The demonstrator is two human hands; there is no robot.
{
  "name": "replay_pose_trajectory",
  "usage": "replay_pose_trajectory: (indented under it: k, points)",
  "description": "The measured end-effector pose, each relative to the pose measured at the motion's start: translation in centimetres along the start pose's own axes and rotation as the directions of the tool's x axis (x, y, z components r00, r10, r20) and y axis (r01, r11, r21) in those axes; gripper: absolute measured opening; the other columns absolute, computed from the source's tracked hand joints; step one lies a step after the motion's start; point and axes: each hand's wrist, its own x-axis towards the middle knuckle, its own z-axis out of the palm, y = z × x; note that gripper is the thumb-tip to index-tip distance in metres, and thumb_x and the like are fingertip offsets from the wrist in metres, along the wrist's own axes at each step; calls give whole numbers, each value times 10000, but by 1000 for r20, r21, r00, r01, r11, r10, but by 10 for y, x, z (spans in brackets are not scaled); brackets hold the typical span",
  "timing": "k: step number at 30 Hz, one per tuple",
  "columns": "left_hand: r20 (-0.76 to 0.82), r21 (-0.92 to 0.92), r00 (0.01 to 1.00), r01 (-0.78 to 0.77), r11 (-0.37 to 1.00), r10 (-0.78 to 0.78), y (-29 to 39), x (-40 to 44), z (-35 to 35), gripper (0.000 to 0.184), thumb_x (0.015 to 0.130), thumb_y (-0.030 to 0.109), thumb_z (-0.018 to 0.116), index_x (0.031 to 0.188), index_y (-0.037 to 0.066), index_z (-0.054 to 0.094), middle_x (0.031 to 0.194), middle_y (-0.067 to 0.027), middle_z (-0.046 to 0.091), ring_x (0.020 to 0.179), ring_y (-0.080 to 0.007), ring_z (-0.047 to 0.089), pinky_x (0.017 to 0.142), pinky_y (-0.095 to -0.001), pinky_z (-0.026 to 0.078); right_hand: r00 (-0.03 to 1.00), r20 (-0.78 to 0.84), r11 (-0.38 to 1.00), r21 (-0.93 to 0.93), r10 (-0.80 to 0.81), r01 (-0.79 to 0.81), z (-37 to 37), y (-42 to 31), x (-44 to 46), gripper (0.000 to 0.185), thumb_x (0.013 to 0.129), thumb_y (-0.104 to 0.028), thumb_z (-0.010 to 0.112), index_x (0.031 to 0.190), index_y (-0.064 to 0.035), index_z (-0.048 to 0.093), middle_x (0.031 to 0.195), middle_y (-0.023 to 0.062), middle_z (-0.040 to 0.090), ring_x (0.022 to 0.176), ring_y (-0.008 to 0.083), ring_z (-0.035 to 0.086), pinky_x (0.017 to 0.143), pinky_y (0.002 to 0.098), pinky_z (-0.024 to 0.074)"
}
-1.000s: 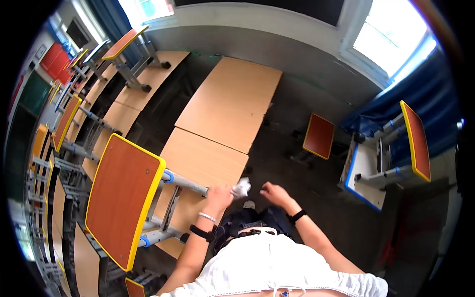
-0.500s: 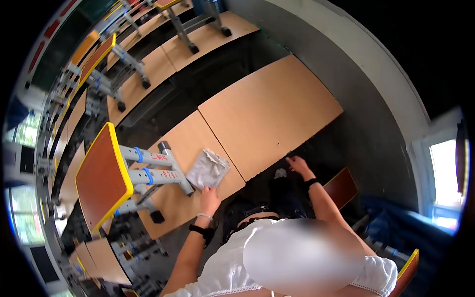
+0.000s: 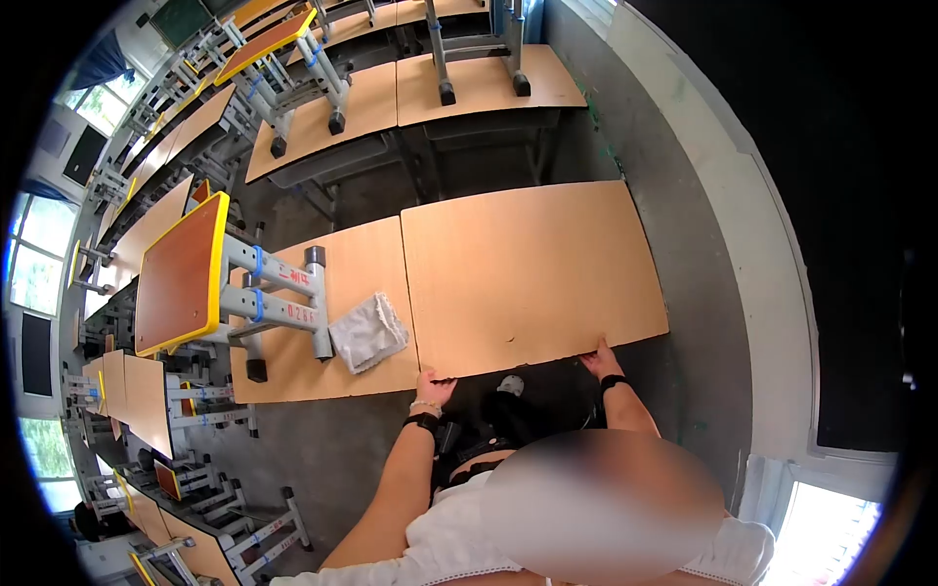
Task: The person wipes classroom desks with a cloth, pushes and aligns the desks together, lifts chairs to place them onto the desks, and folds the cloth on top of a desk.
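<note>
Two wooden desks stand side by side in front of me. My left hand (image 3: 437, 388) closes on the near edge of the right desk (image 3: 532, 264), close to the seam with the left desk (image 3: 376, 259). Farther right along that same edge, my right hand (image 3: 602, 362) grips the desk with a finger or thumb on top; the other fingers are partly hidden. A white cloth (image 3: 369, 333) lies crumpled on the left desk, beside the seam and apart from both hands. Upside down on that desk's left part is a stool (image 3: 183, 275) with grey metal legs and yellow edging.
A grey wall (image 3: 684, 254) runs along the right side. Ahead is another row of desks (image 3: 332, 117) with upturned stools on top. More desks and stools fill the left, with windows (image 3: 49, 234) beyond. Grey floor (image 3: 322, 449) shows behind the left desk.
My left hand has left the white cloth and moved right to the desk edge. My right hand has come up to the same edge. The camera view has turned.
</note>
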Motion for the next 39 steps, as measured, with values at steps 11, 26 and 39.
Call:
replay_pose_trajectory:
  k: [11,26,39]
  points:
    - [-134,251,990,-11,968,46,2,4,-15,124,640,-20,379,744,47,385,985,-121,421,1051,-255,387,749,-465,375,995,22,974,-207,98,-92,-4,-9,0,523,797,-536,390,1073,-94,437,987,95,513,917,236,481,808,351,352]
    - [-192,226,981,72,971,-28,6,-5,0,213,666,13,365,862,30,444,928,-127,505,930,-267,481,756,-415,388,984,-2,983,-48,178,-177,-14,-12,11,473,836,-463,367,1149,-109,388,1129,89,454,1053,268,407,916,422,286]
    - [-208,372,969,-47,927,133,-5,3,0,224,653,-8,352,833,24,481,847,-108,528,870,-257,514,711,-397,430,989,58,969,215,-134,119,-1,14,21,393,875,-324,340,1166,-60,368,1192,90,401,1080,277,384,900,427,324]
